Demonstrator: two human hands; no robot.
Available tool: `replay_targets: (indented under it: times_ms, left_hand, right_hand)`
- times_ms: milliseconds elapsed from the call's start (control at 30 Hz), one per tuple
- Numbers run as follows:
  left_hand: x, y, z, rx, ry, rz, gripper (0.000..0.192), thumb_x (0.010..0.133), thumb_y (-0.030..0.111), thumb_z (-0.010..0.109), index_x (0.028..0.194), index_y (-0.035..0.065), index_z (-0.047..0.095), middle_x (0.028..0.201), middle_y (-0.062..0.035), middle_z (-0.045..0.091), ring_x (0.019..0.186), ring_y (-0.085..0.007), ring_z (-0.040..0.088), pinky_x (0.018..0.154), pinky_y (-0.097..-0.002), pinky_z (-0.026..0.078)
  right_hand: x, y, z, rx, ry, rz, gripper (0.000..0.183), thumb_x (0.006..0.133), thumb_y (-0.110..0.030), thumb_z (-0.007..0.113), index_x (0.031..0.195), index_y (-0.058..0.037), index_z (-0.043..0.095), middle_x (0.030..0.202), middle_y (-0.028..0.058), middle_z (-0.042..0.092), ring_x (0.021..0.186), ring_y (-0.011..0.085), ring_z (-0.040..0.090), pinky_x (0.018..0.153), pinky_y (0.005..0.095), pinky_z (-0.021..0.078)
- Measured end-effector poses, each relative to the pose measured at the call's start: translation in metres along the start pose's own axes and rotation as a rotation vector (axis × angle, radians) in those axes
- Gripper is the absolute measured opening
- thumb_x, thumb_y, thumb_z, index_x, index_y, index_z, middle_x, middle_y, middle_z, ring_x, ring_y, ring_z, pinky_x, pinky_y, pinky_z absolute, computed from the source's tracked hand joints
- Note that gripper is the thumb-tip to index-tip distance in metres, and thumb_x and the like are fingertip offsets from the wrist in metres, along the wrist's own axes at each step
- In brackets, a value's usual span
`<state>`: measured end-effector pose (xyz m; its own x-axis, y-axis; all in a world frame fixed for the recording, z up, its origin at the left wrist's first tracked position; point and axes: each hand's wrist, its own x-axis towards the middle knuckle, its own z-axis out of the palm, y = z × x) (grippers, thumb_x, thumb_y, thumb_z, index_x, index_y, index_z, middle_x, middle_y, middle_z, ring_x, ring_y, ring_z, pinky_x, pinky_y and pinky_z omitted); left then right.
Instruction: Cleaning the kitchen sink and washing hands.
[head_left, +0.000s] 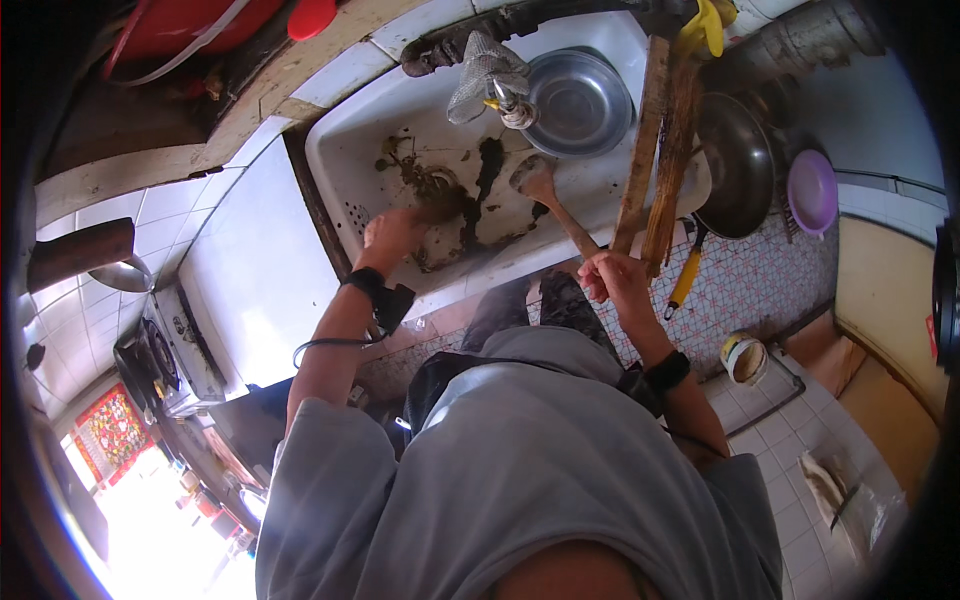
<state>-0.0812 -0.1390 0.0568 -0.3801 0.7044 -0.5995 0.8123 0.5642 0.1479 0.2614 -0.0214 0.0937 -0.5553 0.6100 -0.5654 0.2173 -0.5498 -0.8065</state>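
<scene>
My left hand (393, 238) reaches down into the white sink (600, 199), over its left part. A dark, blurred clump (444, 206) lies right at its fingers; whether they grip it I cannot tell. Around it, wet plant scraps (405, 161) and dark dirt (491, 161) cover the sink bottom. My right hand (616, 279) is at the sink's front edge, closed around the handle end of a wooden spatula (564, 217). Its broad head points into the sink. A metal basin (576, 101) sits at the back, beside a mesh-wrapped tap (491, 79).
A wooden board (643, 142) and a bundled straw brush (675, 150) lean across the sink's right end. Beyond them are a dark wok (739, 169) with a yellow handle and a purple plastic bowl (812, 191). A cleaver (82, 253) hangs at left, above a gas stove (169, 352).
</scene>
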Motion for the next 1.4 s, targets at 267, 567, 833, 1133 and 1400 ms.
replay_targets:
  times_ms: [267,567,833,1133,1400]
  left_hand:
    - [0.008,0.008,-0.011,-0.074,0.174,-0.033,0.028,0.080,0.031,0.057,0.102,0.0156,0.063,0.091,-0.0172,0.064,0.088,-0.0344,0.061,0.077,-0.0442,0.048]
    - [0.016,-0.024,0.005,0.193,0.039,-0.032,0.030,0.085,0.029,0.054,0.108,0.0104,0.058,0.086,-0.0183,0.064,0.078,-0.0359,0.062,0.070,-0.0451,0.049]
    - [0.006,0.022,-0.010,0.140,0.133,-0.144,0.030,0.086,0.029,0.052,0.108,0.0097,0.054,0.085,-0.0190,0.064,0.081,-0.0371,0.062,0.070,-0.0480,0.049]
    - [0.021,-0.027,-0.007,0.206,0.064,-0.102,0.026,0.082,0.026,0.054,0.098,0.0061,0.057,0.090,-0.0177,0.064,0.086,-0.0343,0.063,0.077,-0.0454,0.049]
    - [0.031,0.042,-0.012,0.082,0.169,-0.047,0.035,0.085,0.030,0.053,0.115,0.0144,0.050,0.088,-0.0172,0.064,0.082,-0.0338,0.063,0.070,-0.0462,0.050]
  right_hand:
    - [-0.001,-0.002,-0.005,-0.025,0.006,-0.022,0.029,0.093,-0.023,0.045,0.081,-0.0031,0.062,0.069,0.0026,0.058,0.055,0.0051,0.051,0.049,0.0179,0.0399]
    - [-0.003,-0.008,-0.008,-0.044,0.004,-0.010,0.028,0.091,-0.022,0.045,0.082,-0.0026,0.062,0.069,0.0030,0.058,0.055,0.0056,0.051,0.049,0.0184,0.0400]
    - [-0.001,-0.006,-0.009,-0.024,0.027,-0.001,0.027,0.092,-0.021,0.045,0.081,-0.0025,0.062,0.069,0.0026,0.058,0.055,0.0051,0.051,0.049,0.0183,0.0406]
    - [0.001,-0.004,-0.013,-0.031,-0.007,-0.043,0.026,0.091,-0.019,0.046,0.081,-0.0021,0.063,0.069,0.0030,0.059,0.054,0.0049,0.051,0.048,0.0177,0.0408]
    - [0.003,-0.002,-0.010,-0.030,0.018,-0.011,0.027,0.091,-0.020,0.045,0.081,-0.0022,0.063,0.069,0.0034,0.058,0.054,0.0053,0.051,0.048,0.0183,0.0409]
